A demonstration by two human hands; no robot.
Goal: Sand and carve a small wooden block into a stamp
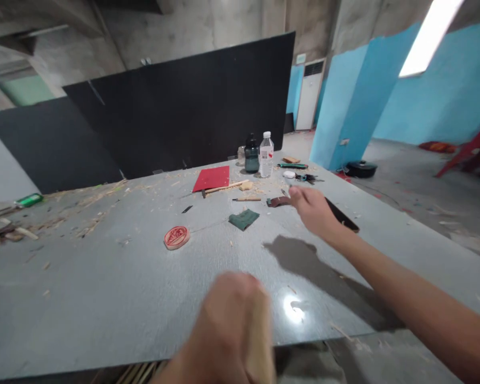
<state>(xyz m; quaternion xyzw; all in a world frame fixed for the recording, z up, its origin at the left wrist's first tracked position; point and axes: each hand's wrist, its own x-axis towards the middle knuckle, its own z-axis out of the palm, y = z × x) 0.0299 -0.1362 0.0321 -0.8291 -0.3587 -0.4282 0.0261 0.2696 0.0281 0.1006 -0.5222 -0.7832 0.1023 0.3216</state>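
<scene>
My left hand (224, 325) is close to the camera at the table's near edge, blurred, with fingers wrapped round a pale wooden piece (260, 341). My right hand (312, 208) reaches far out over the grey table (104, 288), hovering by a dark brown leather piece (279, 201) and a long black strip (342, 214). Its fingers are smeared, so their state is unclear. A green cloth (244, 218) and a round wooden disc with a red carved design (176, 237) lie to its left.
Farther back lie a red sheet (212, 177), a wooden-handled tool (224, 188), a pencil (246, 199), a dark jar (252, 154) and a water bottle (266, 154). Wood shavings litter the left side. Black panels stand behind the table.
</scene>
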